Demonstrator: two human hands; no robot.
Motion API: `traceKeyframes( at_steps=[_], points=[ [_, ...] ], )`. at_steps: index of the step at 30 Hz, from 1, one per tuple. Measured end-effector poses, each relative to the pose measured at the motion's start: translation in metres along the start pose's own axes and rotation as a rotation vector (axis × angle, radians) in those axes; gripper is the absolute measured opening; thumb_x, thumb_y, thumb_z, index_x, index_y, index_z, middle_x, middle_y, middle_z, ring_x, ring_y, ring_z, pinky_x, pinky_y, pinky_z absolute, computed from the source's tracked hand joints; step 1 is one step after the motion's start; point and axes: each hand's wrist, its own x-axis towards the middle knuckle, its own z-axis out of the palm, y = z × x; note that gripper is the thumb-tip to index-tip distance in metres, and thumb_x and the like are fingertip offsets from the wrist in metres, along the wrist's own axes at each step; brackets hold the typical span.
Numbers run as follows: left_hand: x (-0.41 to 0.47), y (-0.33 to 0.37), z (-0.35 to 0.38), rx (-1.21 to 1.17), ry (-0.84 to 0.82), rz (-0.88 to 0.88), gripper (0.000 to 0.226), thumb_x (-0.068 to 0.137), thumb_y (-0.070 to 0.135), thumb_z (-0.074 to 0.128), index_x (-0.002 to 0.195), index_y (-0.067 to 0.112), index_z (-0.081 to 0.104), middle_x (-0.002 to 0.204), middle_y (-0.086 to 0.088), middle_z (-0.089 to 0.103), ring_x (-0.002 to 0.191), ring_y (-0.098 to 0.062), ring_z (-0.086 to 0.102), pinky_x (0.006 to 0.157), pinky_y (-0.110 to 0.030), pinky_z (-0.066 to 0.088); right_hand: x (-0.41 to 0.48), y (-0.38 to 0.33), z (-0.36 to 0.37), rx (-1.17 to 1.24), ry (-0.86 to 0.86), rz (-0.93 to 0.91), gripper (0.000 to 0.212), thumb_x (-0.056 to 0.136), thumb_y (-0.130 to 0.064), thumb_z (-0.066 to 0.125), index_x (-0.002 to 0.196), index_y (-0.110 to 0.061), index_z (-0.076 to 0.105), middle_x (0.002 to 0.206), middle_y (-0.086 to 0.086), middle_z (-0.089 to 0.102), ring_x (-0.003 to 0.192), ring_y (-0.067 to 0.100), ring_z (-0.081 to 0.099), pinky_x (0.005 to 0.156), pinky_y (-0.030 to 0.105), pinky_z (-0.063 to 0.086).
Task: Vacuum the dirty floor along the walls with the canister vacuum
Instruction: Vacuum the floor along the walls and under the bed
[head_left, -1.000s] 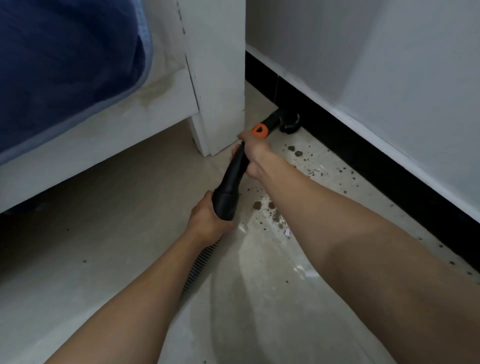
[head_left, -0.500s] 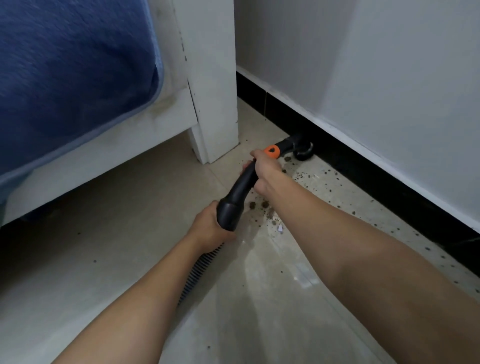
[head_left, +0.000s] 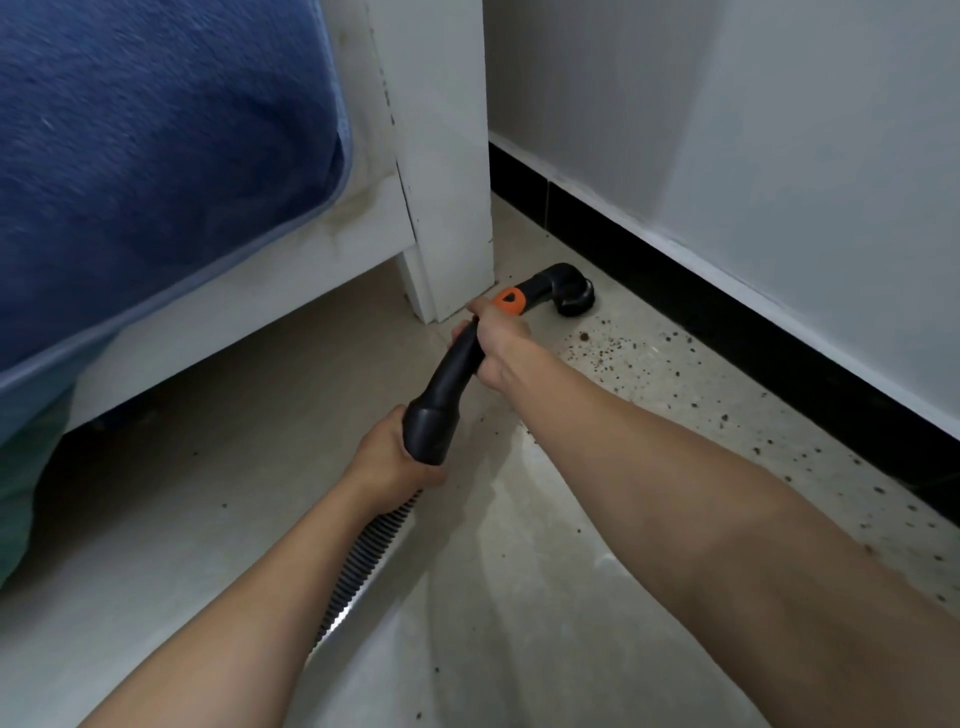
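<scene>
I hold a black vacuum wand (head_left: 451, 372) with an orange collar (head_left: 510, 301). Its round black nozzle (head_left: 571, 291) rests on the floor between the bed leg and the black baseboard. My right hand (head_left: 500, 347) grips the wand just below the orange collar. My left hand (head_left: 390, 458) is closed around the wide rear end, where the ribbed hose (head_left: 366, 564) begins and runs back under my forearm. Brown dirt crumbs (head_left: 605, 352) lie scattered on the beige tile right of the nozzle, along the wall. The canister itself is out of view.
A white bed frame leg (head_left: 447, 208) stands just left of the nozzle, with a blue mattress (head_left: 145, 156) above it. A black baseboard (head_left: 727, 312) runs along the white wall (head_left: 779, 130) on the right. More specks (head_left: 878, 491) trail along the baseboard toward me.
The nozzle has slid along the baseboard: it drew back toward me over the crumbs, then went forward again to beside the bed leg. The larger crumbs near my right hand are gone.
</scene>
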Motion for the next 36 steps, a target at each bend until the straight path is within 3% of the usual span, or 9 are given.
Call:
traceKeyframes(
  at_steps=[8,11,16,20,24,36],
  points=[
    [-0.002,0.017,0.006,0.050,-0.020,0.047,0.069,0.061,0.011,0.083,0.121,0.021,0.048,0.107,-0.001,0.059,0.094,-0.021,0.057,0.075,-0.028,0.043,0.002,-0.012,-0.020,0.089,-0.005,-0.019,0.011,0.092,-0.017,0.063,0.094,-0.007,0.059,0.054,0.005,0.060,0.058,0.019,0.059,0.076,0.038,0.057],
    [-0.006,0.015,-0.001,0.095,0.052,0.038,0.068,0.062,0.012,0.083,0.120,0.020,0.047,0.104,-0.002,0.058,0.091,-0.021,0.056,0.075,-0.029,0.044,0.004,-0.009,-0.007,0.114,-0.080,-0.001,0.014,0.089,-0.016,0.066,0.098,-0.007,0.059,0.061,0.006,0.061,0.056,0.019,0.059,0.072,0.036,0.057],
    [-0.004,0.004,-0.017,0.181,0.181,0.039,0.065,0.063,0.016,0.081,0.116,0.021,0.044,0.100,-0.002,0.059,0.088,-0.025,0.058,0.074,-0.039,0.052,0.007,-0.004,0.024,0.134,-0.209,0.018,0.012,0.087,-0.014,0.063,0.081,-0.009,0.054,0.054,0.004,0.053,0.050,0.018,0.054,0.055,0.030,0.050],
    [0.012,0.011,-0.014,0.200,0.194,0.029,0.065,0.067,0.018,0.080,0.118,0.022,0.040,0.100,0.000,0.055,0.083,-0.021,0.055,0.064,-0.031,0.044,0.020,-0.017,0.026,0.177,-0.265,0.054,0.016,0.089,-0.013,0.059,0.076,-0.011,0.049,0.056,0.003,0.048,0.050,0.017,0.049,0.054,0.028,0.048],
    [0.033,0.022,-0.003,0.238,0.183,0.006,0.064,0.067,0.023,0.080,0.118,0.023,0.040,0.101,-0.001,0.056,0.084,-0.023,0.057,0.065,-0.033,0.047,0.039,-0.032,0.019,0.148,-0.245,0.078,0.017,0.090,-0.014,0.057,0.076,-0.011,0.047,0.058,0.004,0.048,0.047,0.018,0.049,0.053,0.025,0.048],
    [0.082,0.058,0.017,0.055,0.108,0.013,0.062,0.069,0.023,0.082,0.117,0.019,0.043,0.104,-0.001,0.057,0.089,-0.022,0.059,0.077,-0.038,0.054,0.078,-0.079,0.010,0.065,-0.228,0.038,0.021,0.097,-0.014,0.056,0.079,-0.007,0.046,0.053,0.005,0.046,0.048,0.017,0.046,0.056,0.030,0.047]
  ],
)
